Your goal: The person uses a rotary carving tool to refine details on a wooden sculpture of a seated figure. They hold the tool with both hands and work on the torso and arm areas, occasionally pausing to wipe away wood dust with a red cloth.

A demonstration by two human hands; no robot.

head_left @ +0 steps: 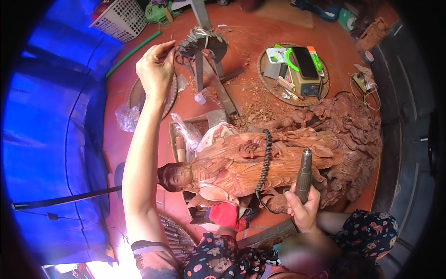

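My right hand [304, 209] is closed around a dark metal rotary handpiece [304, 174], its narrow tip pointing up. A coiled black cord [266, 158] lies over the carved wooden statue [260, 158], which rests on its back with its head to the left. Far out to the left, my left hand [155, 67] pinches a thin pin-like bit [171, 38] between thumb and fingertips. Beside that hand, a dark round holder [203, 44] on a metal stand carries what look like several small bits; their exact shapes are too small to tell.
On a round woven tray [267, 88] sit a control box [304, 88], a phone [305, 63] and a brush. Wood shavings [260, 114] litter the red floor. A blue sheet [42, 139] hangs at left, near a white basket [121, 21]. A power strip [358, 83] lies right.
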